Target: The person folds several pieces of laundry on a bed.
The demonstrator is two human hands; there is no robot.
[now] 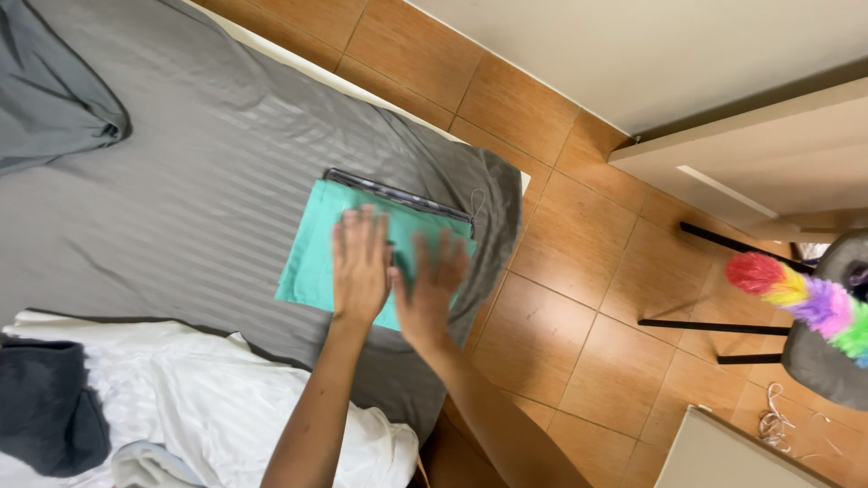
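**Both hands flat on a folded green cloth**

On the bed covered by a grey striped sheet (199, 181), a rumpled white fabric pile (217, 398) is lying at the near edge, with a dark grey cloth (45, 407) resting on it. Near the bed's corner, a folded teal-green rectangular cloth (312, 262) is sitting atop a dark-edged item. The left hand (360, 267) and right hand (432, 289) are pressing down on it, fingers spread open, gripping nothing.
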